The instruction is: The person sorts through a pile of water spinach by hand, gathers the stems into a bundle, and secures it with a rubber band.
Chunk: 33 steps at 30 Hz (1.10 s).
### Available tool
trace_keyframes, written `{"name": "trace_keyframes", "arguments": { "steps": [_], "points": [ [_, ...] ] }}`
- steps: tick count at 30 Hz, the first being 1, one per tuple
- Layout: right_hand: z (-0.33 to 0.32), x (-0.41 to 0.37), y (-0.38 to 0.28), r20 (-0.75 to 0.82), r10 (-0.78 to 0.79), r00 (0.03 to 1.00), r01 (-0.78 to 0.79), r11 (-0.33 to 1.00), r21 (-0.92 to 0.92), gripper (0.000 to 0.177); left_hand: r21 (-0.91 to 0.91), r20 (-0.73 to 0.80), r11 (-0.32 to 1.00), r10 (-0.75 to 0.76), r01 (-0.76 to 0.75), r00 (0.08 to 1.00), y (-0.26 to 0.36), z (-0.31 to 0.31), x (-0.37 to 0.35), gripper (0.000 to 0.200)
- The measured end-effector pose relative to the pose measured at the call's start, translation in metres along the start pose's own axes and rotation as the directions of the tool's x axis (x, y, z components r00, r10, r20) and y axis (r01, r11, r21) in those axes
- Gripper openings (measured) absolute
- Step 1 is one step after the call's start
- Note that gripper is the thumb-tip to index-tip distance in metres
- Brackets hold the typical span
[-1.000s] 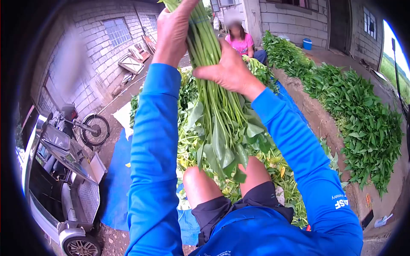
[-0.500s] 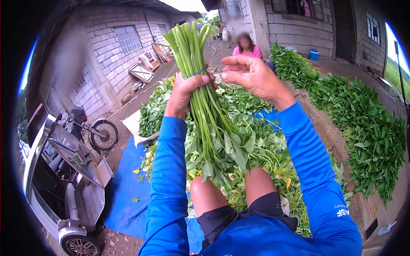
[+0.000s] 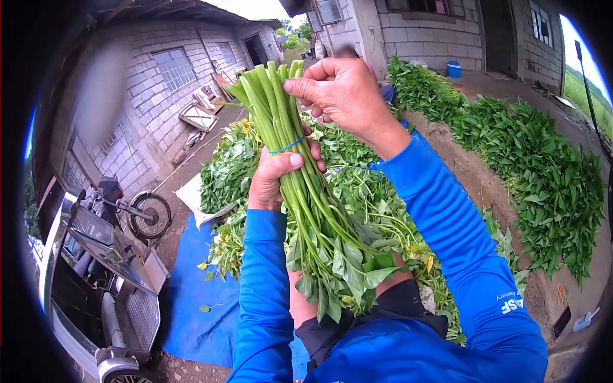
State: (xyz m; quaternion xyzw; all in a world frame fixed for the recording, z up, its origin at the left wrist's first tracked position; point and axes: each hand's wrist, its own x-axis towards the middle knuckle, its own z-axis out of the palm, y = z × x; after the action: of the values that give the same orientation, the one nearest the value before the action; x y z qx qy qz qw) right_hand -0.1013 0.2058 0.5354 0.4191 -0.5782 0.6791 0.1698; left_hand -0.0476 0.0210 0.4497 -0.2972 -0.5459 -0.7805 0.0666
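A bundle of leafy green stems stands tilted in front of me, cut ends up and leaves hanging down over my lap. A thin blue band circles its stems. My left hand is closed around the stems just below that band. At the upper right of the bundle, the bent fingers and thumb of my right hand pinch at a stem near its cut end; the fingertips are partly hidden. Beneath and beyond the bundle lies a pile of loose leafy greens.
A blue tarp covers the ground at left, near a motorcycle with a sidecar. Bundled greens line the ledge at right. A blue container stands by the block wall. Another person, mostly hidden behind my right hand, is beyond the pile.
My right hand has moved left and up from beside the bundle to the stem tops, its fingers closing there. The bundle, in my left hand, sits lower in view.
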Motion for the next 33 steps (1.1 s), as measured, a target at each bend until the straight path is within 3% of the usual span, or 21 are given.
{"name": "trace_keyframes", "arguments": {
  "steps": [4,7,10,13,16,17,20,21,24,25,26,27,28,30,32,33],
  "points": [
    [0.004,-0.007,0.005,-0.029,-0.078,0.997,0.071,0.977,-0.202,0.025,0.021,-0.009,0.999,-0.032,0.032,0.999,0.0,-0.002,-0.003,0.074],
    [0.004,-0.011,0.01,0.054,-0.166,0.985,0.174,0.964,-0.199,0.019,-0.004,-0.009,0.999,-0.053,0.053,0.999,-0.006,-0.002,-0.007,0.075],
    [0.001,-0.008,0.018,0.107,-0.223,0.969,0.231,0.971,-0.066,0.015,-0.045,0.016,0.995,-0.085,0.086,0.996,-0.01,-0.004,-0.01,0.077],
    [-0.002,-0.004,0.032,0.083,-0.375,0.923,0.384,0.91,-0.156,0.019,-0.076,0.057,0.987,-0.138,0.142,0.989,-0.014,0.0,-0.014,0.079],
    [0.014,0.003,0.061,0.054,-0.224,0.973,0.217,0.971,0.104,0.023,-0.181,0.117,0.967,-0.158,0.178,0.98,-0.028,-0.006,-0.016,0.079],
    [0.013,0.003,0.067,0.097,-0.135,0.986,0.128,0.988,0.083,0.039,-0.23,0.096,0.951,-0.19,0.208,0.977,-0.033,-0.01,-0.019,0.077],
    [0.011,0.001,0.087,0.003,-0.037,0.999,0.036,0.988,0.15,0.062,-0.341,0.073,0.924,-0.155,0.17,0.985,-0.048,-0.017,-0.025,0.07],
    [0.001,-0.007,0.078,-0.027,0.059,0.998,-0.054,0.988,0.147,0.103,-0.294,0.044,0.946,-0.129,0.137,0.991,-0.046,-0.02,-0.026,0.069],
    [0.001,-0.068,0.068,0.022,0.147,0.989,-0.147,0.941,0.305,0.136,-0.155,-0.085,0.986,-0.069,0.055,0.994,-0.035,-0.016,-0.029,0.067],
    [0.009,-0.09,0.078,0.178,0.107,0.978,-0.144,0.966,0.213,0.139,-0.039,-0.332,0.996,0.066,-0.084,0.941,-0.034,-0.004,-0.026,0.068],
    [0.016,-0.114,0.087,0.307,0.106,0.946,-0.144,0.984,0.102,0.144,-0.019,-0.182,1.0,-0.026,0.023,0.983,-0.028,-0.015,-0.022,0.066],
    [0.022,-0.134,0.081,0.295,0.128,0.947,-0.142,0.99,0.024,0.144,-0.1,-0.242,0.995,-0.002,-0.023,0.97,-0.028,0.001,-0.019,0.061],
    [0.027,-0.146,0.076,0.281,0.156,0.947,-0.145,0.988,-0.057,0.144,-0.069,-0.252,0.996,0.037,-0.056,0.967,-0.025,0.011,-0.017,0.059],
    [0.021,-0.15,0.075,0.303,0.274,0.913,-0.31,0.948,0.078,0.147,0.064,-0.262,0.996,0.079,-0.064,0.962,-0.019,0.019,-0.016,0.061],
    [0.026,-0.16,0.088,0.236,0.05,0.971,-0.089,0.984,0.157,0.149,0.173,-0.218,0.982,0.112,-0.074,0.97,-0.011,0.026,-0.013,0.066],
    [0.028,-0.169,0.088,0.165,-0.063,0.984,0.035,0.985,0.17,0.144,0.125,-0.17,0.989,0.097,-0.076,0.981,-0.015,0.03,-0.007,0.068]
  ]
}}
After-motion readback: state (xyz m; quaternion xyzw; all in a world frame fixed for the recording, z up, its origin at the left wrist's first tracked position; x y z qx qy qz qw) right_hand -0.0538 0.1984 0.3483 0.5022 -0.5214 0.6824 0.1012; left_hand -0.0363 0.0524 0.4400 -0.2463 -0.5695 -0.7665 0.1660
